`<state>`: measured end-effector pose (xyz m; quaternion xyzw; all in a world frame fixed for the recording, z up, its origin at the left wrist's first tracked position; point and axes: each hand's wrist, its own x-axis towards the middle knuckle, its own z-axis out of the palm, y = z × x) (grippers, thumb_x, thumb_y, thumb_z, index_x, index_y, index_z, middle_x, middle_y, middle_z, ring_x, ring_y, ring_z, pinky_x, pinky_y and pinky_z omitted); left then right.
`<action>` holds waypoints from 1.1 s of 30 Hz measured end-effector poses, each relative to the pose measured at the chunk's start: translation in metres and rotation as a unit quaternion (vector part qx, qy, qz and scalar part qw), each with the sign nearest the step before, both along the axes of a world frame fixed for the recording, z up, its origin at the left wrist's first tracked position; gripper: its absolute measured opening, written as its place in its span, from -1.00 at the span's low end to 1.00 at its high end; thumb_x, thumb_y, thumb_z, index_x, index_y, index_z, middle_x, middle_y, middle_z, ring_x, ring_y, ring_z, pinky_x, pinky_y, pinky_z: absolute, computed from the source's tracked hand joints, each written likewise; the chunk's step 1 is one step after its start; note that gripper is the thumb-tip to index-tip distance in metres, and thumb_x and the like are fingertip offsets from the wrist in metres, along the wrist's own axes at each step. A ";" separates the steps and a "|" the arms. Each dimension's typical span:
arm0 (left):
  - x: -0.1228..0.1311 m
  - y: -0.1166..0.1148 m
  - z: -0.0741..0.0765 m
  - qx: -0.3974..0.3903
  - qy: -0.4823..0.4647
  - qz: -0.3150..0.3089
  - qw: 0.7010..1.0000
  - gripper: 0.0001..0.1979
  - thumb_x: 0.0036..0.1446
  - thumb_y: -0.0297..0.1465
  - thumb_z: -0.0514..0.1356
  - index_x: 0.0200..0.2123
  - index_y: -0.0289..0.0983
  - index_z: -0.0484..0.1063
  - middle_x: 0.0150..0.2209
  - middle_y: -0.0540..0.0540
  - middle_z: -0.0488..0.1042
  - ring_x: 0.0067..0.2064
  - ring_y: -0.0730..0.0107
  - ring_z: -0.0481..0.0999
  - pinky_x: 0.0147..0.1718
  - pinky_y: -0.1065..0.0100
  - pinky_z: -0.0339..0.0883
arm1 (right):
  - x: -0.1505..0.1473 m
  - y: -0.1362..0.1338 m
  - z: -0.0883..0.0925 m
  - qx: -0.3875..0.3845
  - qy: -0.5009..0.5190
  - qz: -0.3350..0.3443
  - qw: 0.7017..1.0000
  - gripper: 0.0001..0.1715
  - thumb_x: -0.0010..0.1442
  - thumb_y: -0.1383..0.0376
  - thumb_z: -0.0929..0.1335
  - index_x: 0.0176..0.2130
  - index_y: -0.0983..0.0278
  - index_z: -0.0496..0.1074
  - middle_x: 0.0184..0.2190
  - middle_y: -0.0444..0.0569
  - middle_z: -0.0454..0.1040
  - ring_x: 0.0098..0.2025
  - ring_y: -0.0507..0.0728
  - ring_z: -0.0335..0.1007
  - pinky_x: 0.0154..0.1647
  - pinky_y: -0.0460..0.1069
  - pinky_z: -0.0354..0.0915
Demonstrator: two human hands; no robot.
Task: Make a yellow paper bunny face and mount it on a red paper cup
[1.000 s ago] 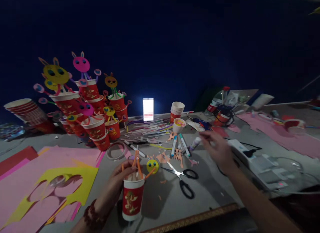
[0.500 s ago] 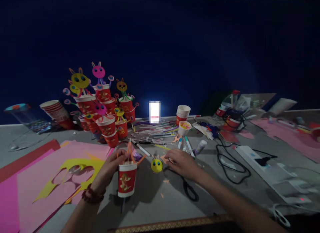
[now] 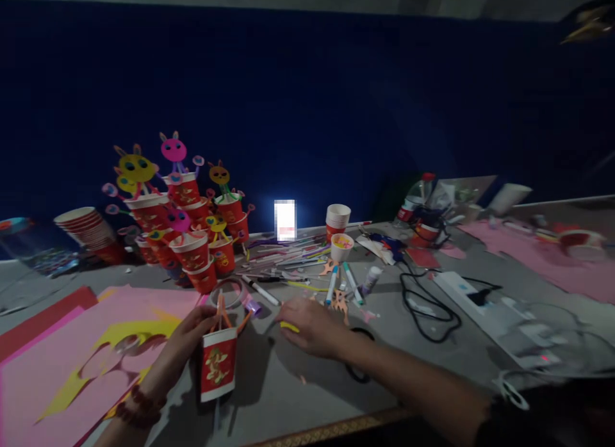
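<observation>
My left hand (image 3: 195,332) pinches orange fuzzy stems (image 3: 221,314) that rise out of a red and white paper cup (image 3: 218,367). The cup tilts a little above the table, and a thin stick shows beneath it. To its right, my right hand (image 3: 310,325) is closed on a small yellow paper face (image 3: 289,327), of which only an edge shows under the fingers. Black-handled scissors (image 3: 359,364) lie partly behind my right forearm. Near the cup are a roll of tape (image 3: 228,293) and a purple cap-like piece (image 3: 253,307).
Finished cup figures (image 3: 189,248) stand stacked at the back left, by a leaning cup stack (image 3: 89,232). Pink paper sheets (image 3: 29,370) cover the left side. Markers (image 3: 353,284), a glue stick (image 3: 371,279), a black cable (image 3: 427,306) and a power strip (image 3: 480,312) lie rightward.
My right hand has come down onto the yellow face, picked it up and drawn it left. My left hand still grips the stems. The whole view has turned slightly right.
</observation>
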<state>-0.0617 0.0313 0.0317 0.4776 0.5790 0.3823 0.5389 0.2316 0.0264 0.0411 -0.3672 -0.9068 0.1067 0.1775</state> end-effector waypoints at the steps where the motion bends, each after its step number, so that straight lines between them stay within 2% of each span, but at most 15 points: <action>1: -0.001 0.003 -0.003 0.021 0.037 0.009 0.999 -0.51 -0.13 0.01 0.34 -0.25 -0.22 0.43 -0.37 -0.03 0.56 -0.33 0.20 0.53 -0.36 0.34 0.35 | 0.004 -0.007 0.000 0.008 0.006 0.010 1.000 -0.82 0.25 0.33 0.32 -0.13 0.27 0.45 -0.18 0.04 0.54 -0.10 0.18 0.42 -0.07 0.03 0.29; 4: -0.004 0.010 -0.007 0.106 0.148 0.023 0.983 -0.49 -0.11 0.05 0.31 -0.22 -0.19 0.43 -0.34 -0.07 0.56 -0.27 0.11 0.53 -0.33 0.31 0.35 | 0.026 -0.026 0.001 0.017 0.024 0.006 1.000 -0.83 0.27 0.36 0.29 -0.14 0.26 0.44 -0.19 0.05 0.55 -0.13 0.17 0.44 -0.09 0.02 0.30; 7: -0.009 0.011 -0.006 0.206 0.215 0.027 0.954 -0.64 -0.01 -0.03 0.28 -0.28 -0.17 0.44 -0.27 -0.09 0.55 -0.20 0.11 0.51 -0.24 0.30 0.33 | 0.054 -0.038 0.002 0.005 0.050 -0.037 0.998 -0.82 0.29 0.37 0.25 -0.20 0.24 0.45 -0.27 0.02 0.56 -0.19 0.16 0.46 -0.16 0.00 0.32; 9: -0.012 0.011 -0.003 0.258 0.240 0.039 0.935 -0.73 0.09 -0.09 0.21 -0.35 -0.17 0.41 -0.38 -0.05 0.51 -0.33 0.20 0.48 -0.31 0.32 0.30 | 0.067 -0.037 0.005 0.006 0.064 -0.075 0.995 -0.78 0.32 0.35 0.23 -0.23 0.24 0.45 -0.31 0.02 0.55 -0.21 0.17 0.46 -0.17 0.02 0.32; 11: -0.014 0.015 0.000 0.280 0.253 0.051 0.924 -0.75 0.13 -0.14 0.17 -0.44 -0.18 0.36 -0.48 -0.01 0.45 -0.42 0.27 0.41 -0.40 0.37 0.26 | 0.070 -0.028 0.012 0.004 0.072 -0.082 0.994 -0.79 0.32 0.33 0.23 -0.24 0.23 0.46 -0.32 0.01 0.56 -0.23 0.17 0.47 -0.19 0.02 0.31; 14: -0.014 0.023 0.005 0.278 0.266 0.055 0.921 -0.77 0.16 -0.19 0.14 -0.46 -0.19 0.35 -0.54 0.02 0.41 -0.47 0.32 0.38 -0.44 0.40 0.20 | 0.045 -0.002 0.023 0.001 0.059 -0.043 0.997 -0.79 0.32 0.32 0.25 -0.20 0.23 0.48 -0.28 0.00 0.56 -0.21 0.16 0.47 -0.19 0.00 0.30; 17: -0.010 0.027 0.011 0.284 0.277 0.061 0.916 -0.75 0.18 -0.23 0.13 -0.51 -0.19 0.29 -0.60 0.06 0.33 -0.53 0.36 0.29 -0.50 0.41 0.11 | -0.005 0.037 0.028 0.025 -0.023 -0.013 0.999 -0.79 0.31 0.33 0.27 -0.13 0.27 0.48 -0.22 0.02 0.55 -0.16 0.16 0.45 -0.16 -0.01 0.28; 20: -0.011 0.020 0.016 0.294 0.290 0.070 0.908 -0.68 0.23 -0.22 0.07 -0.55 -0.19 0.24 -0.63 0.08 0.25 -0.55 0.38 0.24 -0.51 0.41 0.06 | -0.055 0.077 0.020 0.035 -0.057 0.028 0.997 -0.78 0.26 0.34 0.33 -0.10 0.26 0.50 -0.11 0.05 0.52 -0.07 0.16 0.43 -0.10 -0.02 0.27; 23: -0.021 0.008 0.018 0.296 0.307 0.078 0.901 -0.60 0.25 -0.20 0.06 -0.61 -0.19 0.19 -0.68 0.09 0.16 -0.59 0.41 0.18 -0.53 0.40 0.01 | -0.087 0.106 0.008 0.042 -0.093 0.059 0.993 -0.79 0.20 0.38 0.35 -0.15 0.26 0.53 -0.16 0.07 0.53 -0.13 0.19 0.46 -0.20 -0.02 0.28; 26: -0.033 0.002 0.014 0.297 0.316 0.076 0.898 -0.57 0.22 -0.19 0.11 -0.65 -0.21 0.18 -0.69 0.10 0.15 -0.60 0.43 0.15 -0.54 0.40 0.00 | -0.097 0.120 0.002 0.053 -0.117 0.098 0.987 -0.78 0.16 0.37 0.38 -0.16 0.22 0.54 -0.14 0.06 0.52 -0.13 0.20 0.45 -0.27 -0.04 0.26; 28: -0.036 0.003 0.009 0.304 0.310 0.071 0.898 -0.63 0.22 -0.21 0.11 -0.61 -0.21 0.23 -0.65 0.08 0.22 -0.57 0.41 0.21 -0.53 0.41 0.05 | -0.099 0.124 0.001 0.055 -0.129 0.134 0.981 -0.79 0.13 0.35 0.40 -0.18 0.18 0.54 -0.09 0.02 0.51 -0.11 0.19 0.43 -0.30 -0.05 0.24; 30: -0.036 0.006 0.007 0.316 0.296 0.064 0.899 -0.74 0.23 -0.25 0.10 -0.48 -0.21 0.32 -0.52 0.01 0.37 -0.48 0.36 0.33 -0.47 0.41 0.17 | -0.100 0.126 0.003 0.051 -0.136 0.165 0.976 -0.83 0.13 0.35 0.40 -0.23 0.17 0.55 -0.07 -0.04 0.52 -0.17 0.15 0.44 -0.34 -0.07 0.22; 33: -0.031 0.011 0.012 0.340 0.280 0.044 0.897 -0.84 0.24 -0.27 0.10 -0.32 -0.21 0.39 -0.30 -0.11 0.47 -0.27 0.25 0.45 -0.31 0.34 0.32 | -0.100 0.128 0.009 0.041 -0.125 0.187 0.974 -0.87 0.11 0.35 0.40 -0.29 0.16 0.55 -0.20 -0.12 0.56 -0.26 0.10 0.44 -0.35 -0.09 0.20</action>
